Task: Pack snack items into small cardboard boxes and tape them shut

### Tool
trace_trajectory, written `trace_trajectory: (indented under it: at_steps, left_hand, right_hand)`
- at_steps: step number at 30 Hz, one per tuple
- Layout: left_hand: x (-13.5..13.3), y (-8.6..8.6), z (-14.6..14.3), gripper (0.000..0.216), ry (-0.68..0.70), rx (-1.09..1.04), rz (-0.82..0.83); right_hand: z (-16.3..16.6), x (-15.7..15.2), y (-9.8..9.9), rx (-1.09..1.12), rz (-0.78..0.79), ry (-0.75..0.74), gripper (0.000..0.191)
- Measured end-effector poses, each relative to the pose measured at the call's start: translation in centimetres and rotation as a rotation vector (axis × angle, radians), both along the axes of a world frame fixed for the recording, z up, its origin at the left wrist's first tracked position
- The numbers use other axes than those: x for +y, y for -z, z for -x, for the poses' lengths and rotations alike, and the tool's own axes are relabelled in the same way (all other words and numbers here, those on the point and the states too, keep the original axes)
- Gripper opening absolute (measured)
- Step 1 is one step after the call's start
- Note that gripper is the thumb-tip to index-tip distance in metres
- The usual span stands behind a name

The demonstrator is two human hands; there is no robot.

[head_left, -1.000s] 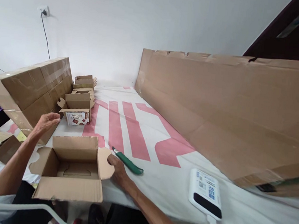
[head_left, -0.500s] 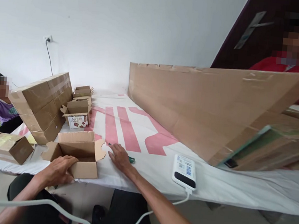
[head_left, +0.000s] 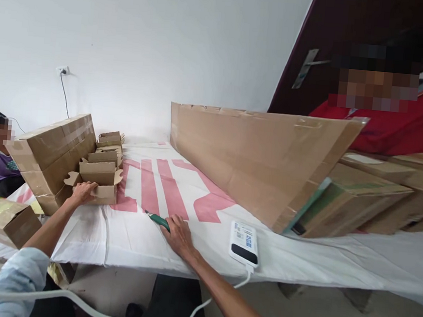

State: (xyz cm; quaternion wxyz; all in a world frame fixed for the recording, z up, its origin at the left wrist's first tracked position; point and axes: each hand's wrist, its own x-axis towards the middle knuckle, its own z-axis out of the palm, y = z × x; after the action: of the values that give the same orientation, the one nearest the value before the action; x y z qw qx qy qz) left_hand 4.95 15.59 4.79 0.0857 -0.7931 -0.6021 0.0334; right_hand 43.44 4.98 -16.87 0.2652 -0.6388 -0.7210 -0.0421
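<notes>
Head view, looking forward and down, table (head_left: 134,230) close below

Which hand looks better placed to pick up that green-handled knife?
The right hand: it rests on the green-handled knife. The left hand is far off, against a small open carton.

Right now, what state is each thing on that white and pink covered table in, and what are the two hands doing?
Left hand: fingers on the small open brown cardboard box, flaps up.
Right hand: flat on the green-handled utility knife, which lies on the cloth.
Large sealed taped brown carton: closed.
White power bank: lying flat, white cable plugged in.
Long flat cardboard sheet: standing on edge, tilted.
</notes>
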Motion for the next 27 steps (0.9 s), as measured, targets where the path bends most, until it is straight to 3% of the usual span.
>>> trace_trajectory:
  at_steps: [4, 9, 17, 23, 27]
  left_hand:
    - [1.9, 1.0, -0.1, 0.062, -0.023, 0.001, 0.005]
    - [1.6, 1.8, -0.1, 0.079, -0.034, -0.006, 0.003]
    - [-0.1, 0.8, -0.5, 0.092, -0.015, -0.045, -0.021]
    - [-3.6, 0.7, -2.7, 0.086, 0.072, -0.144, -0.124]
    - [-8.5, 2.7, -5.1, 0.066, 0.189, -0.216, -0.181]
  right_hand:
    - [-0.1, 0.1, 0.1, 0.013, -0.013, 0.002, 0.015]
    - [0.0, 0.0, -0.1, 0.014, -0.013, -0.004, 0.014]
    - [0.2, -0.1, -0.5, -0.001, 0.001, 0.011, 0.015]
    - [0.1, -0.2, -0.5, -0.014, 0.005, 0.017, 0.014]
    - [0.1, -0.3, -0.1, -0.026, 0.004, 0.026, 0.016]
